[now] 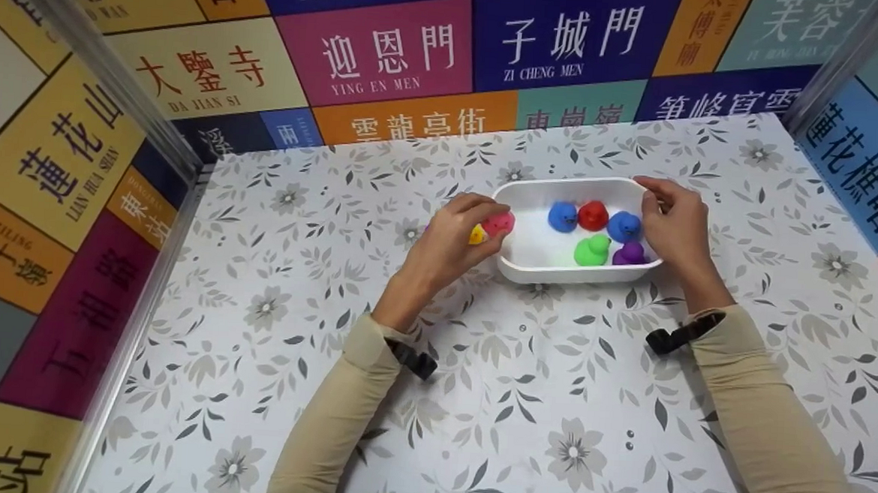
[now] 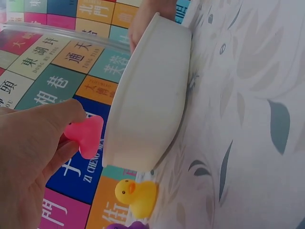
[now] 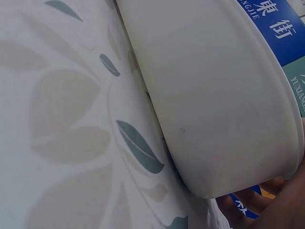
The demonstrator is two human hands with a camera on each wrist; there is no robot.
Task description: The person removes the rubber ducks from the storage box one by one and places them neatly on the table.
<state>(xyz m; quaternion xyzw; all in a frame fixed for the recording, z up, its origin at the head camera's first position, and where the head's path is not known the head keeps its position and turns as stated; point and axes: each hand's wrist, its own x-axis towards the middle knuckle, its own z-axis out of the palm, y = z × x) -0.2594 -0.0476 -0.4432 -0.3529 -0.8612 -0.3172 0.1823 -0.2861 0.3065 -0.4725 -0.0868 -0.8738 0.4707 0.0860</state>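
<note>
In my left hand (image 1: 451, 232) a pink rubber duck (image 1: 499, 223) is pinched between thumb and fingers. It is held at the left end of a white plastic tub (image 1: 558, 274), about level with the rim. My right hand (image 1: 677, 225) grips the tub's right end by the rim. Inside the tub sit two blue ducks (image 1: 562, 217), a red duck (image 1: 593, 215), a green duck (image 1: 593, 250) and a purple duck (image 1: 630, 254). A yellow duck (image 2: 138, 196) stands on the table outside the tub's left end, with another purple duck (image 2: 127, 225) beside it, partly cut off.
The table (image 1: 444, 435) has a white cover printed with grey flowers and leaves. Panels of colourful sign-like tiles (image 1: 378, 52) rise behind it and at both sides. A black strap with a small camera (image 1: 410, 359) is on each wrist.
</note>
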